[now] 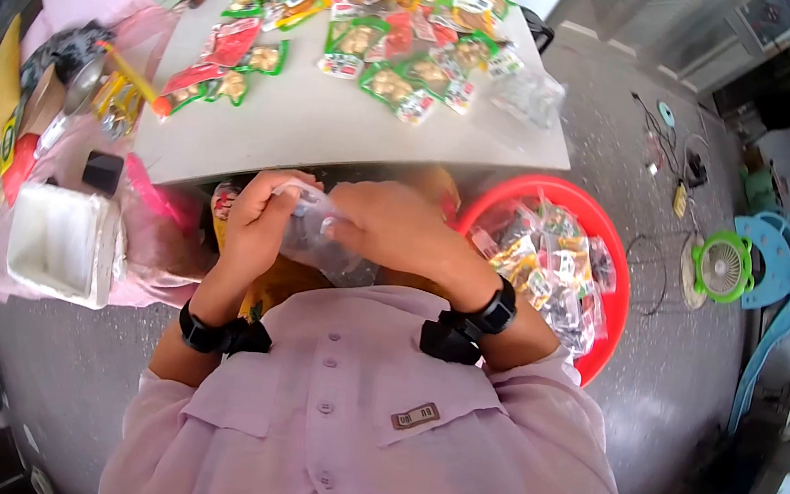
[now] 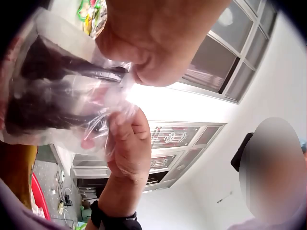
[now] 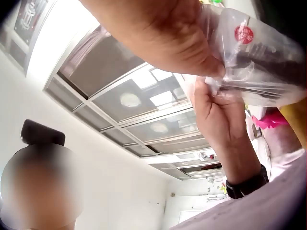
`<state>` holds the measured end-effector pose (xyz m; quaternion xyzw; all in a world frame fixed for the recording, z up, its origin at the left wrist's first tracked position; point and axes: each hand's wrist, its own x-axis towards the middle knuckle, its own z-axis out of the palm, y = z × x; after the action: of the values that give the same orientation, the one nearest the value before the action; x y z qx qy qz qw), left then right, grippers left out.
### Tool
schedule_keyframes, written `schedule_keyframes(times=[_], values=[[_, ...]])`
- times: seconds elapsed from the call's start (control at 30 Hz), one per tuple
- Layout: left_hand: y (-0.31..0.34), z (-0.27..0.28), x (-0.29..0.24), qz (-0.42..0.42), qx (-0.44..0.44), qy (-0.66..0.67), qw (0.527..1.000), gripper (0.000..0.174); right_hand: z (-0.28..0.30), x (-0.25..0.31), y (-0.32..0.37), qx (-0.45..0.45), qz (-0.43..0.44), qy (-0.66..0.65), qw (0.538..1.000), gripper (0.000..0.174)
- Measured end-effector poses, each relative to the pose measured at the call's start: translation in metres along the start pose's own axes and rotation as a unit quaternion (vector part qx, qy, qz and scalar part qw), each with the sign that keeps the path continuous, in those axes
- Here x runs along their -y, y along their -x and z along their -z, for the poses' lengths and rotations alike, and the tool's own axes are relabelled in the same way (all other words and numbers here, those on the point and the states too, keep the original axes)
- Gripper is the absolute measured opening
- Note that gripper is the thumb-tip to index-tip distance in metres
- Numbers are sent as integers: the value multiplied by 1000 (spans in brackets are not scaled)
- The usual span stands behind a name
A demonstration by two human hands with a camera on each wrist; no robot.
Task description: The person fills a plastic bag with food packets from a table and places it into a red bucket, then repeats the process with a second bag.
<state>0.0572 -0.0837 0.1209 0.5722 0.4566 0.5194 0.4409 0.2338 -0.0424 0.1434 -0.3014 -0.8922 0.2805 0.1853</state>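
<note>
A clear plastic bag (image 1: 324, 237) hangs between the two hands, close in front of the shirt. Dark pieces fill it in the left wrist view, and a round red mark (image 3: 244, 34) shows on its side in the right wrist view. My left hand (image 1: 260, 220) pinches the bag's gathered top between thumb and fingers. On the other side my right hand (image 1: 388, 224) grips the same top edge, its thumb against the plastic. Both hands are close together, with the bag's body drooping away from the fingers.
Many small packets (image 1: 387, 84) are heaped on the white table (image 1: 258, 142) ahead. A red tub (image 1: 622, 299) of packets stands at the right. To the left are a white foam box (image 1: 62, 246) and a dark phone (image 1: 102, 173). A green fan (image 1: 724, 265) is farther right.
</note>
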Motion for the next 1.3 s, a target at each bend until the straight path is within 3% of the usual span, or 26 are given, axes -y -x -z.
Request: schedule_keyframes(times=[0.1,0.2,0.3,0.4,0.5,0.53,0.57,0.6,0.63,0.67,0.7,0.73,0.83,0.93,0.97,1.07,1.1,1.13,1.17,1.27,1.3], values=[[6,-8,9,-7,-4,-37,999,14,-16,-5,8,-50,-4,-7,999,18],[6,-16,12,-86,0,-138,987,14,-29,-7,18,-101,-17,-32,994,16],[4,-23,21,-116,16,-178,977,15,-31,-19,23,-95,-30,-29,995,13],[1,-30,22,-122,18,-156,980,18,-20,-27,39,-116,-29,-35,992,10],[-6,-20,21,-65,-21,-143,987,26,-8,-61,73,-194,-33,-79,977,13],[-9,-11,23,-42,-27,-154,987,26,14,-48,86,-173,-203,-178,947,16],[-10,-1,30,-33,-37,-164,985,26,18,-71,106,-181,-176,-50,966,16],[-11,11,42,-22,-46,-175,983,26,34,-62,119,-260,-233,-161,923,11],[-10,26,63,-31,-57,-157,985,25,42,-68,133,-346,-188,-216,893,11],[-8,39,76,-11,-81,-190,978,23,45,-92,159,-359,-234,-318,846,12],[-4,53,88,-13,-90,-232,969,21,51,-109,184,-372,-269,-206,864,12],[1,66,101,-15,-97,-273,957,20,58,-103,196,-428,-325,-280,795,12],[20,97,139,18,-128,-301,945,18,53,-144,257,-473,-382,-245,755,12],[31,105,133,-76,-72,-501,859,19,30,-190,329,-470,-453,-232,721,13],[35,107,139,-58,-85,-500,860,20,20,-203,350,-468,-476,-233,707,13],[38,104,140,-76,-102,-520,844,20,-11,-212,393,-534,-458,-215,678,15],[38,104,140,-75,-103,-524,842,20,-26,-226,420,-467,-506,8,725,17],[38,103,140,-74,-104,-528,840,20,-41,-245,455,-371,-526,230,730,18],[38,102,140,-73,-105,-531,837,21,-49,-251,479,-253,-515,438,692,20],[38,102,145,-88,-116,-539,829,21,-58,-231,513,-14,-690,411,596,25],[39,103,147,-88,-117,-542,827,22,-65,-229,529,-10,-716,390,579,25]])
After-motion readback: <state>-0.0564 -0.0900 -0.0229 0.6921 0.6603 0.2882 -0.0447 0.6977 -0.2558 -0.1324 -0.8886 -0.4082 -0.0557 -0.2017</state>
